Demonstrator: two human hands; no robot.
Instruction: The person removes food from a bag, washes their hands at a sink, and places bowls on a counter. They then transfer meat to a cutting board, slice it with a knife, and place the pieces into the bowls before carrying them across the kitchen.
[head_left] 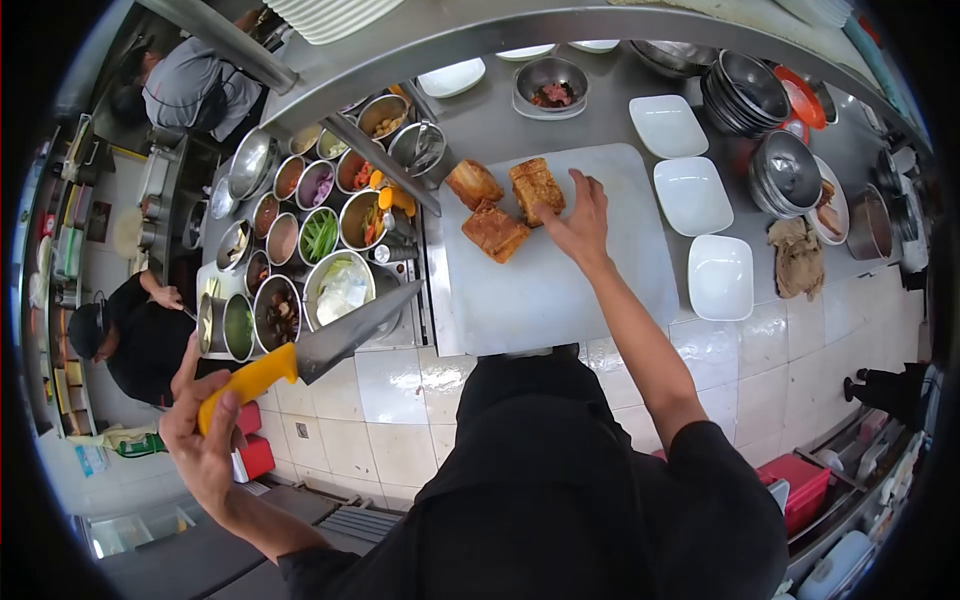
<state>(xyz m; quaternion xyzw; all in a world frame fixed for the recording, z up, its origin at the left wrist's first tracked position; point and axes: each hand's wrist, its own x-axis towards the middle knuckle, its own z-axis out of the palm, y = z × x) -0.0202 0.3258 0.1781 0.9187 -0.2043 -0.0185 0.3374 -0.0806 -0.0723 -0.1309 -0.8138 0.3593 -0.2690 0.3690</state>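
My left hand (203,435) is closed around the yellow handle of a kitchen knife (335,342), held out at the left with its blade slanting up to the right, near the cutting board. My right hand (580,222) reaches over the white cutting board (560,300) with fingers spread, its thumb at the edge of a browned piece of crispy pork belly (537,188). Two more pork pieces lie beside it, one at the upper left (474,184) and one lower down (495,233).
Metal tubs of ingredients (320,235) stand left of the board, below a steel shelf post (380,160). White square dishes (692,195) line the right side. Stacked metal bowls (785,172) and a crumpled brown cloth (797,258) sit farther right. Two people (130,345) (200,90) work at left.
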